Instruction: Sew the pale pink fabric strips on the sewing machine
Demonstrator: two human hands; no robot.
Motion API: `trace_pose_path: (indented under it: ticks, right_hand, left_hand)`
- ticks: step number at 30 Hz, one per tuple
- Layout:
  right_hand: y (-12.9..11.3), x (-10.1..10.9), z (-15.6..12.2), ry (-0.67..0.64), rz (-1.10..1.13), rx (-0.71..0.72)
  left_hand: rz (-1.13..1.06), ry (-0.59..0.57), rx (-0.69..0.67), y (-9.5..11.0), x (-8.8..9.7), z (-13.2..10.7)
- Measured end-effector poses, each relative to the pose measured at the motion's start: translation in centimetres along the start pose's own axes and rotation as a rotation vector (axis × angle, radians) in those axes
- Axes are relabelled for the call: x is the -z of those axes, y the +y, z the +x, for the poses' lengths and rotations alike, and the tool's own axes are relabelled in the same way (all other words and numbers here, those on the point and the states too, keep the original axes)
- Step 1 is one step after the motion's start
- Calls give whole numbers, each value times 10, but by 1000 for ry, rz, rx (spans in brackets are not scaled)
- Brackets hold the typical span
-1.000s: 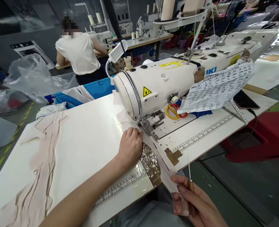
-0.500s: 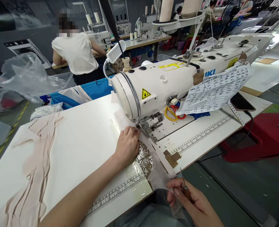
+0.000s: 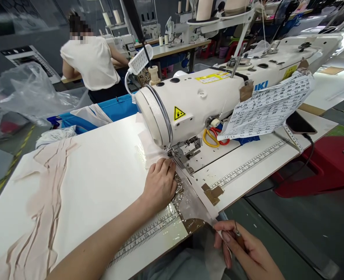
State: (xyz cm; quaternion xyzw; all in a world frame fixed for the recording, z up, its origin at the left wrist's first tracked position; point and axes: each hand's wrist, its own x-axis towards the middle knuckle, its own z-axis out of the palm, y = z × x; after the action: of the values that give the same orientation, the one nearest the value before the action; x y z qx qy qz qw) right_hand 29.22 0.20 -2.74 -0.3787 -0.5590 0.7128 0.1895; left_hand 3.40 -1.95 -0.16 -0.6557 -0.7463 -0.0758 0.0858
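Observation:
My left hand lies on a pale pink sheer fabric piece in front of the presser foot, fingers slightly bent and pressing the cloth down. The fabric runs under the foot, and some of it shows behind the needle area. Beyond the table's front edge, my right hand pinches the near end of the fabric between thumb and fingers. An awl with a wooden handle is also held in this hand, its thin point upward. Above the hands stands the white sewing machine.
Pink fabric strips lie along the table's left side. Scissors with yellow and red handles rest behind the foot. A written paper sheet leans at the machine, near a phone. A red stool stands right; a person sits ahead.
More fabric now shows behind the presser foot. My left hand has shifted slightly right and toward me. My right hand has moved a little right, drawing the fabric's near end straighter.

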Motion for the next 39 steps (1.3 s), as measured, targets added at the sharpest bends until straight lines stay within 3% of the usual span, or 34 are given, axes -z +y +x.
trace_pose_path:
  ticks: [8,14,17,21,25,28,32,36,39]
  right_hand:
    - [-20,-4,-4,59,-33,1]
    - [-18,13,-6,81,-295,97]
    - [-16,27,-10,60,-483,191]
    - [-27,33,-12,-61,-583,320]
    - [-60,13,-3,-196,-600,473]
    - [-93,-18,8,-362,-600,588]
    - [-122,-58,16,-444,-802,646]
    - [-116,-68,22,-578,-1020,673]
    - [-98,-54,31,-461,-1002,611]
  left_hand:
    - [-22,8,-15,3,2,-3]
    - [-19,2,-15,6,4,-3]
    - [-16,-7,-5,6,5,-2]
    - [-23,-1,9,3,3,-1]
    - [-51,44,3,-4,-5,4]
    - [-16,78,-19,-13,-11,9]
    - [101,67,-85,-24,-12,19]
    - [16,99,-69,-34,-11,24]
    - [-173,174,-3,-41,-13,23]
